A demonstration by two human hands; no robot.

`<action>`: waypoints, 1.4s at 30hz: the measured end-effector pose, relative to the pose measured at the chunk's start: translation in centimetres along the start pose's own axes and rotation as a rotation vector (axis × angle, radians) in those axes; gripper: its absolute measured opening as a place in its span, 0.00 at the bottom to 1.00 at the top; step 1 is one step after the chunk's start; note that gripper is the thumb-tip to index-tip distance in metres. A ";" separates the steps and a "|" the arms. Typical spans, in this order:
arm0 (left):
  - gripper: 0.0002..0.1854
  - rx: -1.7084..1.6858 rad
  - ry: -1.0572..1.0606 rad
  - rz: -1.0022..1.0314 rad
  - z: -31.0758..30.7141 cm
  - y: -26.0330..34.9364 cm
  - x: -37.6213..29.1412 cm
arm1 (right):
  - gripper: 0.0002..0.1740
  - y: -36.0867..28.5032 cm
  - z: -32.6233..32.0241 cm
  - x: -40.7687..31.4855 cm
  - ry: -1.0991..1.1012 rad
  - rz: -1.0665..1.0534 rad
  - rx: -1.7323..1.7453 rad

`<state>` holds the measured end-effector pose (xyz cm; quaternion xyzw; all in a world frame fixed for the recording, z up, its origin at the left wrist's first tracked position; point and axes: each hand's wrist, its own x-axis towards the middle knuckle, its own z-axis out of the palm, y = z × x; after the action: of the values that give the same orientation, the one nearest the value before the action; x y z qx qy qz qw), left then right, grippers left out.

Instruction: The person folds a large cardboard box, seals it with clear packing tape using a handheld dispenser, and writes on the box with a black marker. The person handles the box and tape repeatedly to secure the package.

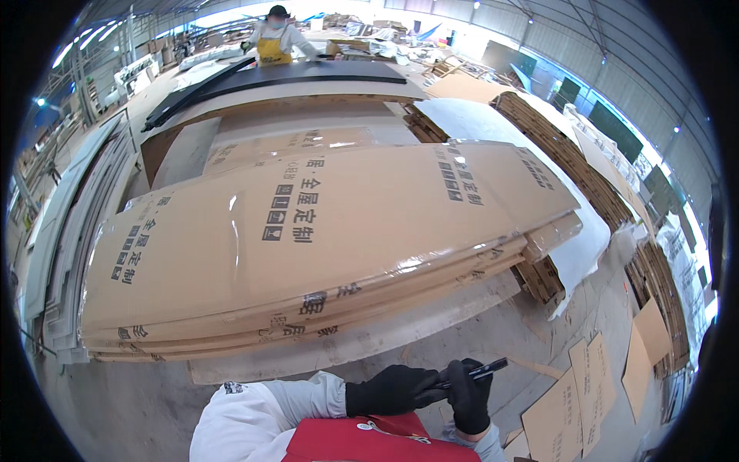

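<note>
Both of my hands wear black gloves and meet in front of my red apron (358,439). A black marker pen (489,368) runs between them, its upper end sticking out to the right. My right hand (469,398) is closed around the pen's middle. My left hand (398,390) reaches across from the left, its fingertips at the pen's lower end; the fingers partly hide that end. Beyond the hands lies a stack of flat cardboard-wrapped packages (358,231), bound in clear film and printed with dark characters and handling symbols.
Cardboard sheets (554,416) lie on the floor at the lower right. Stacked cardboard (571,156) runs along the right, grey panels (75,231) along the left. Across the stack a co-worker in a yellow apron (274,51) stands by dark panels (300,78).
</note>
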<state>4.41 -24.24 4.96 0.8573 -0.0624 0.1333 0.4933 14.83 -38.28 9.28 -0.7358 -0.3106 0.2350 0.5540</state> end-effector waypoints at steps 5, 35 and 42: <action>0.16 -0.676 -0.058 -0.168 -4.7 -0.2 1.7 | 0.05 0.8 1.4 8.5 -0.096 -0.622 -0.042; 0.28 0.582 0.110 -0.106 -26.0 -23.9 12.7 | 0.05 6.4 14.2 51.4 -0.481 -0.528 -0.123; 0.09 0.423 0.075 -0.158 -26.1 -23.4 13.3 | 0.03 5.2 14.1 51.2 -0.416 -0.571 -0.195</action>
<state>18.33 10.47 1.89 0.9383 0.0526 0.1361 0.3136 41.81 6.92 0.27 -0.6054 -0.6303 0.1849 0.4495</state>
